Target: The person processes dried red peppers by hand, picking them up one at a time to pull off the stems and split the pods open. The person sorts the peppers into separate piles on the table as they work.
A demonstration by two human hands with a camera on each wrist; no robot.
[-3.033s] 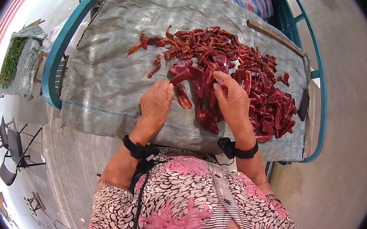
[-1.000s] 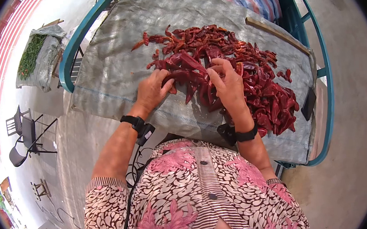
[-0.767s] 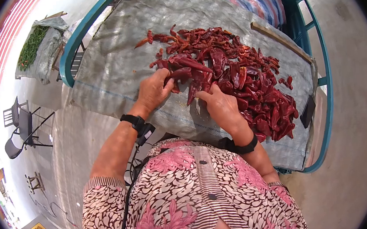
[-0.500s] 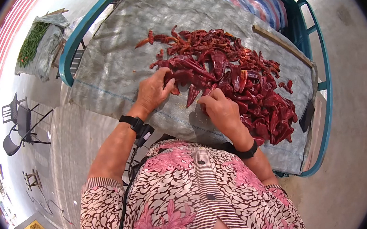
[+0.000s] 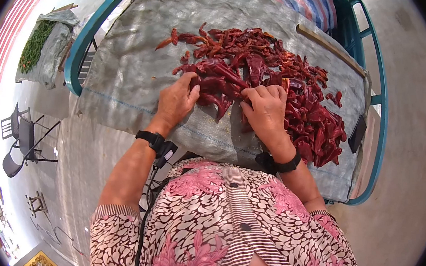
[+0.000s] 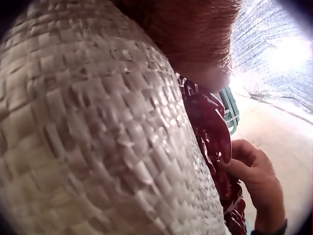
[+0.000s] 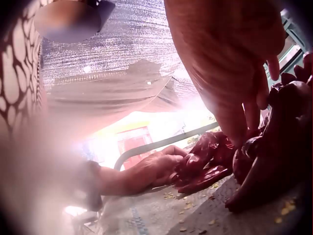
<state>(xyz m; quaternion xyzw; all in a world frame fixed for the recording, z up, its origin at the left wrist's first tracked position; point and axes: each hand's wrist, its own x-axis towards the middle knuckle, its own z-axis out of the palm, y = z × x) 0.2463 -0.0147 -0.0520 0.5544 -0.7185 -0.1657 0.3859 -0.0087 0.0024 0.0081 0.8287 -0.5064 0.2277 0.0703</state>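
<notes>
Dried red chili peppers lie in a wide heap on the grey woven sheet [image 5: 128,49]. My left hand [image 5: 175,101] grips a bunch of large dark red peppers [image 5: 216,84] at the heap's left side, thumb toward me. In the right wrist view those peppers [image 7: 200,166] stick out past the left fingers. Beside them, my right hand [image 5: 266,110] bends its fingers down onto peppers at the heap's near edge; its fingertips are partly hidden. The left wrist view shows the right thumb and fingers [image 6: 239,164] at a glossy pepper.
Smaller shrivelled pepper pieces [image 5: 245,40] spread behind; a thick pile of glossy ones [image 5: 320,133] lies right. A wooden strip [image 5: 329,50] and a dark flat object [image 5: 357,134] lie near the right edge. A teal metal rail [image 5: 89,42] borders the sheet.
My right hand went from among the peppers to the near edge, then back up and right. My left hand, earlier at a lower spot, now holds a bunch pressed against the heap.
</notes>
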